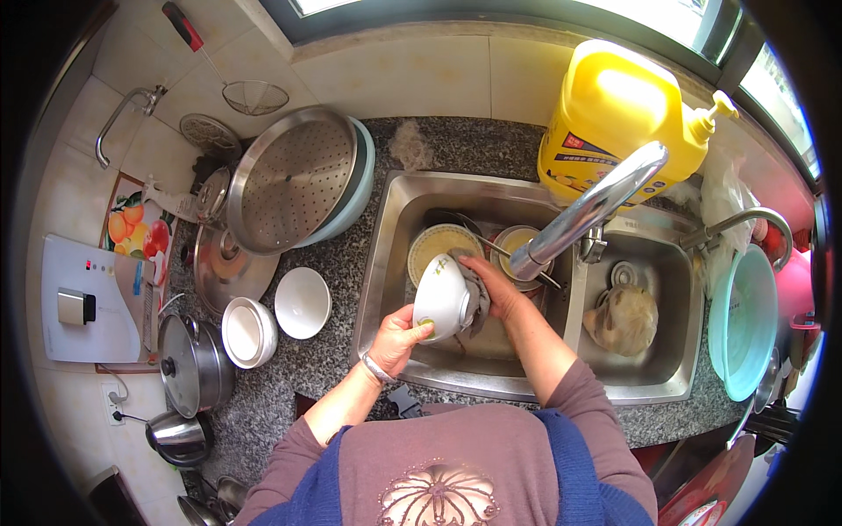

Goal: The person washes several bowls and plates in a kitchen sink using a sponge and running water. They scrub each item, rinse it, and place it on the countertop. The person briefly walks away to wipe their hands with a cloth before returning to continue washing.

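Observation:
Over the front of the large sink basin [388, 263], my left hand [398, 338] grips a white bowl [434, 302] with a green leaf pattern. The bowl is tipped on its side, its outer base towards the right. My right hand [490, 283] presses a grey cloth [479, 299] against the bowl's outside. Behind them in the basin lie a patterned plate [424, 246] and stacked bowls [510, 243], with what look like utensils across them. The chrome faucet [592, 210] arches over this basin from the right.
A plastic bag with something inside [621, 322] lies in the small basin. At the back stands a yellow detergent jug [612, 112] with a pump. Left on the granite counter are a white bowl [302, 302], stacked bowls [248, 332], a perforated steamer tray [293, 181] and a lidded pot [194, 365]. Turquoise basins [743, 322] stand right.

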Motion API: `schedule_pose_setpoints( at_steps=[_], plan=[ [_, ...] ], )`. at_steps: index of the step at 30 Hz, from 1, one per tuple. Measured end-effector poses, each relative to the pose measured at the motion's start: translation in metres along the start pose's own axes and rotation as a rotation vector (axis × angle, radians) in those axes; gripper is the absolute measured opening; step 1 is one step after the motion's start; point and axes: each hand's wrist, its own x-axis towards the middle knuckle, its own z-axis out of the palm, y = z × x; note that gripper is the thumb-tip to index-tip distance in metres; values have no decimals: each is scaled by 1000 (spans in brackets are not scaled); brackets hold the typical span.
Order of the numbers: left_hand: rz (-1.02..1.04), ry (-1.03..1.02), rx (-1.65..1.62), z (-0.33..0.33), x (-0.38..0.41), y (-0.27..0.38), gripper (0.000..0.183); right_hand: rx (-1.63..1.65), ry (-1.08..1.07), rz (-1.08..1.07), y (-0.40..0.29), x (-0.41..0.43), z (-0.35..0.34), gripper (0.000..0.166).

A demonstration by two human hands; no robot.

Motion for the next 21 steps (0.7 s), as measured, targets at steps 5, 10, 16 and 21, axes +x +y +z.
schedule_pose_setpoints(
  at_steps=[5, 10, 16, 21],
  plan=[
    [57, 0, -33, -1, 7, -6, 38, 552, -112, 79, 57, 7, -16, 47],
    [181, 78, 506, -2, 28, -24, 29, 793, 86, 19, 88, 8, 31, 42],
    [296, 5, 1289, -2, 17, -11, 30, 699, 421, 168, 68, -4, 42, 63],
    [313, -21, 1240, 13, 4, -7, 32, 611, 204, 3, 71, 3, 4, 62]
  ],
)
